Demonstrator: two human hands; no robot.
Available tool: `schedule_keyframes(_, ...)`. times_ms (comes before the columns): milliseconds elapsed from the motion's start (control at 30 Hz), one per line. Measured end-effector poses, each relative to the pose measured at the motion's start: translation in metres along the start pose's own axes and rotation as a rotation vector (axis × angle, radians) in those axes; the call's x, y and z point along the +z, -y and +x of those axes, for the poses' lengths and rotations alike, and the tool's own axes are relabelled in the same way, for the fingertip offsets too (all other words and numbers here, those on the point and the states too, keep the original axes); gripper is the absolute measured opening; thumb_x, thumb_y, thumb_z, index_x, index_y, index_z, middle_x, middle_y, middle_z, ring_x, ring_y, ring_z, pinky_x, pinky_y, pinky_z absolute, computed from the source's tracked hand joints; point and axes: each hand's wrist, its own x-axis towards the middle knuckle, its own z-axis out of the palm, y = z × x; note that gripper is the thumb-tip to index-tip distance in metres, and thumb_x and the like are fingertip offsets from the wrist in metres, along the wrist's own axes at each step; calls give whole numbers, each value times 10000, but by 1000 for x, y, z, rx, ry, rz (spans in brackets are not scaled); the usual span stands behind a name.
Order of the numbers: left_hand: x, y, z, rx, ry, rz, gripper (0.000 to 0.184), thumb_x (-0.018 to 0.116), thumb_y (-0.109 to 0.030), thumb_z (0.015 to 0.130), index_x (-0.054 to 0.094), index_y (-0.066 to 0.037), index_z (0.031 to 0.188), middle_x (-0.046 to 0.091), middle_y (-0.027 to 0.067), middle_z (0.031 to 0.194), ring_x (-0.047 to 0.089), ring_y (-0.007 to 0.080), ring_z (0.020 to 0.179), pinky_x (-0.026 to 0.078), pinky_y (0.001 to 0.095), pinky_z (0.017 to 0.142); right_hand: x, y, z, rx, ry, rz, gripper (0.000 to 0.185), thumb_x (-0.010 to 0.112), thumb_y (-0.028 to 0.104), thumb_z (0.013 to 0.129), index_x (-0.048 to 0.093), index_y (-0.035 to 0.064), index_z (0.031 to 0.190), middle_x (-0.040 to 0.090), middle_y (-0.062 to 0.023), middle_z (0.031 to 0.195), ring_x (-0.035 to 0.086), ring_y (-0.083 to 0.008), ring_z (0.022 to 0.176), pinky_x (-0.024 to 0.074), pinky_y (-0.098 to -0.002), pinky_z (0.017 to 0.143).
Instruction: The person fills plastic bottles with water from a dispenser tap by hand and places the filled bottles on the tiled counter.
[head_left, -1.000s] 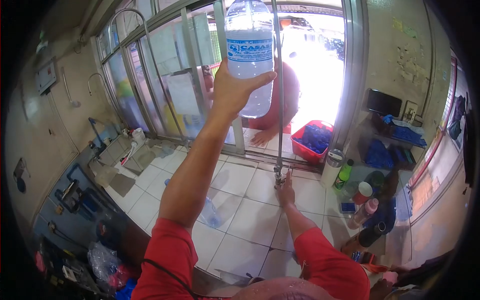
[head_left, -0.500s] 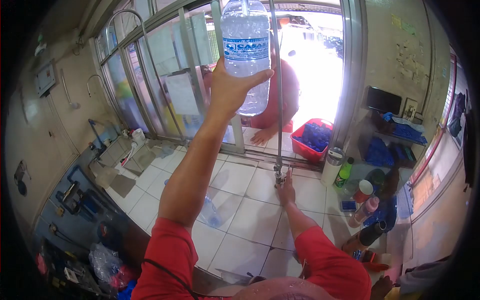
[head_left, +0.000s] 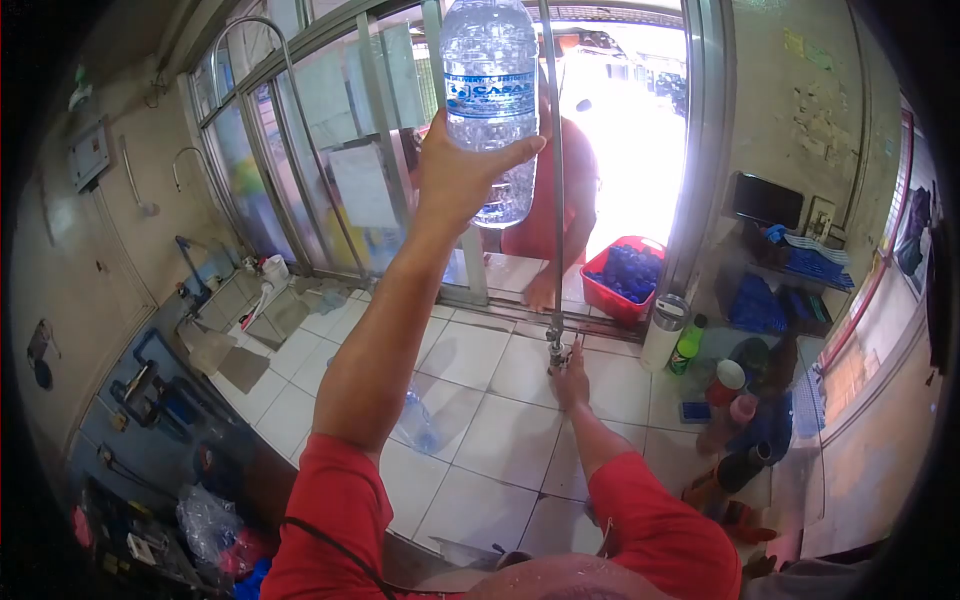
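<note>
My left hand (head_left: 460, 180) grips a large clear plastic water bottle (head_left: 490, 50) with a blue-printed label, held up high beside a thin upright metal pipe (head_left: 558, 200). Its thumb lies across the front of the bottle and the other fingers are behind it. The bottle's top is cut off by the frame edge. Low down, my right hand (head_left: 572, 382) closes around the valve (head_left: 557, 350) at the pipe's foot, on the white-tiled counter (head_left: 500, 430). Another clear plastic bottle (head_left: 415, 425) lies on the tiles, partly behind my left arm.
Beyond the window opening, a person in red (head_left: 550, 235) rests a hand (head_left: 540, 290) on the sill, near a red basket (head_left: 620, 300) of blue caps. A tumbler (head_left: 665, 335), a green bottle (head_left: 688, 345) and several cups stand right. A curved metal pipe (head_left: 300, 110) rises left.
The person's hand beyond the window has moved right along the sill, toward the pipe. The bottle has shifted slightly and its contents look more bubbly. My right hand stays at the valve.
</note>
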Motion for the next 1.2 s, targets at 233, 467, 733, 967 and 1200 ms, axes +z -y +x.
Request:
schedule_keyframes(233,0,1,1,-16,-23,65,596,910,-158,658,600,20,1135,706,148,963,701,228,811,567,309,735,1,1,0,12,-17,-14,881,646,171,869,133,134,1584,355,-141,1555,520,-325,1292,468,-373,993)
schedule_keyframes(467,0,3,2,-17,-40,51,584,910,-154,652,607,18,1121,710,146,957,699,215,808,563,300,718,-2,6,-2,21,-12,9,868,653,162,868,156,124,1578,356,-142,1554,513,-325,1298,464,-369,998)
schedule_keyframes(733,0,2,1,10,-29,18,579,907,-148,652,608,11,1122,714,137,947,701,212,793,565,295,719,0,3,-1,12,-19,61,874,663,153,864,160,126,1578,369,-144,1546,505,-329,1307,459,-373,1004)
schedule_keyframes(967,0,3,2,0,-38,35,558,901,-130,657,616,7,1117,722,139,944,707,211,787,571,298,722,-5,7,-2,60,23,109,883,670,150,859,159,128,1578,379,-147,1539,504,-332,1308,458,-376,1005)
schedule_keyframes(1200,0,3,2,-5,-24,9,531,899,-131,660,629,6,1097,728,136,943,710,208,786,574,297,706,-5,7,-2,34,3,80,885,672,151,858,158,130,1579,383,-147,1536,518,-335,1289,468,-389,984)
